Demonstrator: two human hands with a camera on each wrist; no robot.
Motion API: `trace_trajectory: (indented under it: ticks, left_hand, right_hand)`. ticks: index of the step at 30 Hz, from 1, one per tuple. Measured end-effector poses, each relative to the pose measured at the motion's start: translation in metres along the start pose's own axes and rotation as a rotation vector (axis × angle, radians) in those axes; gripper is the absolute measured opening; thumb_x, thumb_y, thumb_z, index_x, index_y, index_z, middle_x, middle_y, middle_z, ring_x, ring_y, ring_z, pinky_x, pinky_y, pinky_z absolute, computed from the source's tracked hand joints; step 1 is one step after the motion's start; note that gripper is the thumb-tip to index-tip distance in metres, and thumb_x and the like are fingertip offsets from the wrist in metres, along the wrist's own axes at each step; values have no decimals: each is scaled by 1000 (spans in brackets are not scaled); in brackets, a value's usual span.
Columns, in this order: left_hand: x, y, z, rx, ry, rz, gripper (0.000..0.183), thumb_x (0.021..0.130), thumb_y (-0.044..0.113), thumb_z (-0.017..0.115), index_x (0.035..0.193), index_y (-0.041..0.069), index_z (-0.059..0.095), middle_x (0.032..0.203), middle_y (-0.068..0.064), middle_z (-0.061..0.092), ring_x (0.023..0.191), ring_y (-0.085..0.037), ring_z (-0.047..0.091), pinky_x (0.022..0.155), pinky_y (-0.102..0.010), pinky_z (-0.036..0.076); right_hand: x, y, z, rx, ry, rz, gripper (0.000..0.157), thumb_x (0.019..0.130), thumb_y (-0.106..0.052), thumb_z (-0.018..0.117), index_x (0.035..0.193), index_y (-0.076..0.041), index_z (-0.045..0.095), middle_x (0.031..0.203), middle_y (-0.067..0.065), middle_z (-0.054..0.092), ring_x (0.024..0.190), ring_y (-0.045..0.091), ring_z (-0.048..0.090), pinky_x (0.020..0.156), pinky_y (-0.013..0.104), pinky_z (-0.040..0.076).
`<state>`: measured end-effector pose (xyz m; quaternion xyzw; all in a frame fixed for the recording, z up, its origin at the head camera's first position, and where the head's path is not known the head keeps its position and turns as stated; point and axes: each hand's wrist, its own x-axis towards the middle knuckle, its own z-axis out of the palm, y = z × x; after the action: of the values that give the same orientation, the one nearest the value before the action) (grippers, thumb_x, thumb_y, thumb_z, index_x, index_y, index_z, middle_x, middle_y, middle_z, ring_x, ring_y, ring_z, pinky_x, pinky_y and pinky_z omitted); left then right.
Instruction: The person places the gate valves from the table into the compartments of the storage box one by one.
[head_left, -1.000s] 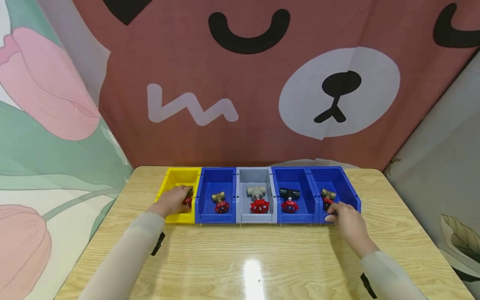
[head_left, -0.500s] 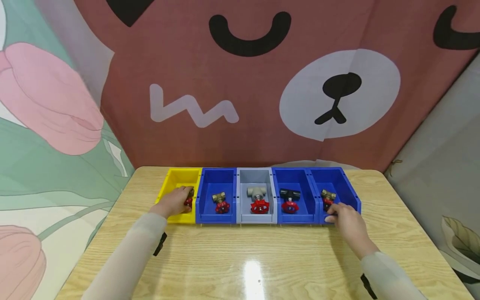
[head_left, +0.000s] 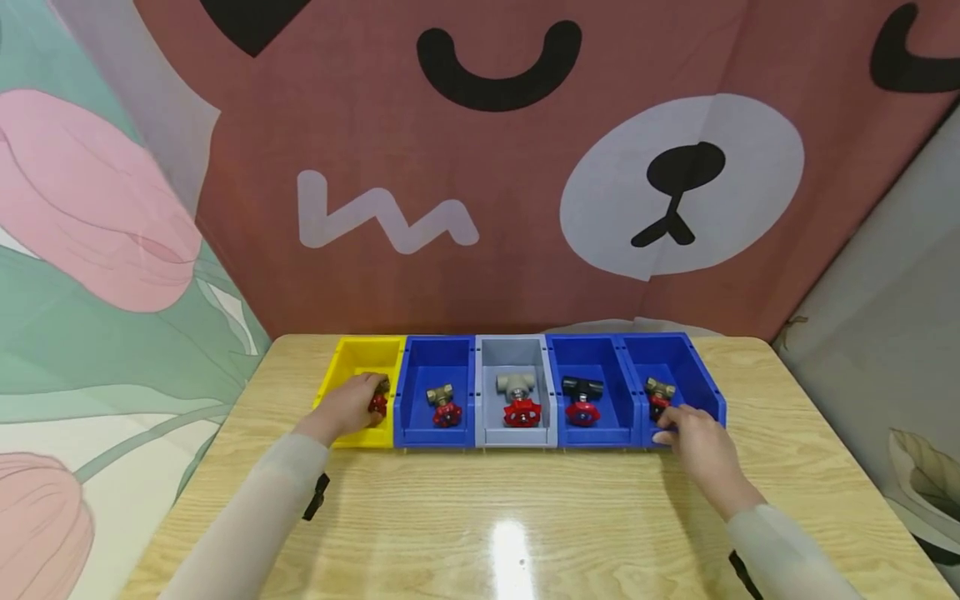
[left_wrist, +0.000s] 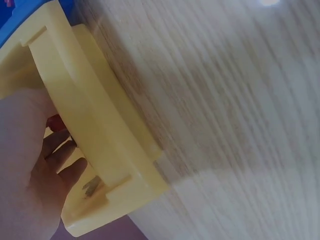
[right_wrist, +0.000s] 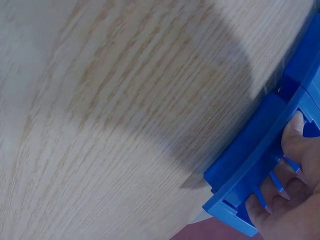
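Note:
My left hand (head_left: 350,407) reaches into the yellow bin (head_left: 339,367), its curled fingers around the red handwheel of a valve (head_left: 378,402). A bit of red handle (left_wrist: 56,123) shows beside the fingers in the left wrist view; the thumb is hidden there. On the far right, my right hand (head_left: 701,446) reaches over the front of a blue bin (head_left: 678,358). Its bent fingers sit by the red wheel of a brass valve (head_left: 660,393), covering part of it. In the right wrist view the thumb (right_wrist: 295,125) lies by the front lip; hand contact with the valve is hidden.
Between the hands, a brass valve (head_left: 444,406) lies in a blue bin, a grey valve (head_left: 517,400) in the grey bin (head_left: 512,346), and a black valve (head_left: 582,400) in another blue bin. The joined bins stand along the back of the wooden table (head_left: 420,517).
Both hands keep nearly the same place in the bins. The head view has shifted very slightly; the valves stay where they were.

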<state>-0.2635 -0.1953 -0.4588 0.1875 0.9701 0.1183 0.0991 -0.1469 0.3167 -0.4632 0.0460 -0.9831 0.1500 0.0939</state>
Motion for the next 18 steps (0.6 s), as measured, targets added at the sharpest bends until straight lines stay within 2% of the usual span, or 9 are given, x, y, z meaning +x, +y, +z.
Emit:
trace_trajectory:
  ticks: [6, 12, 18]
  left_hand:
    - [-10, 3, 1, -12, 34, -20, 52, 94, 12, 69, 139, -3, 48, 135, -21, 55, 121, -36, 53, 105, -51, 42]
    - [-18, 5, 4, 23, 135, -40, 47, 95, 13, 67, 137, -1, 53, 129, -18, 60, 115, -34, 58, 100, -50, 46]
    - [-30, 14, 11, 49, 256, -16, 36, 95, 8, 64, 130, 1, 60, 120, -17, 65, 106, -33, 63, 92, -49, 52]
  right_hand:
    - [-1, 1, -2, -16, 2, -26, 16, 82, -12, 79, 86, -2, 68, 81, 8, 62, 78, 36, 61, 68, 52, 53]
    - [-1, 3, 2, -7, -8, -49, 18, 83, -12, 79, 91, 1, 69, 84, 10, 63, 81, 38, 62, 72, 54, 53]
    - [-14, 13, 8, -36, 94, -157, 19, 81, -4, 78, 96, 4, 70, 88, 16, 68, 82, 41, 64, 73, 55, 52]
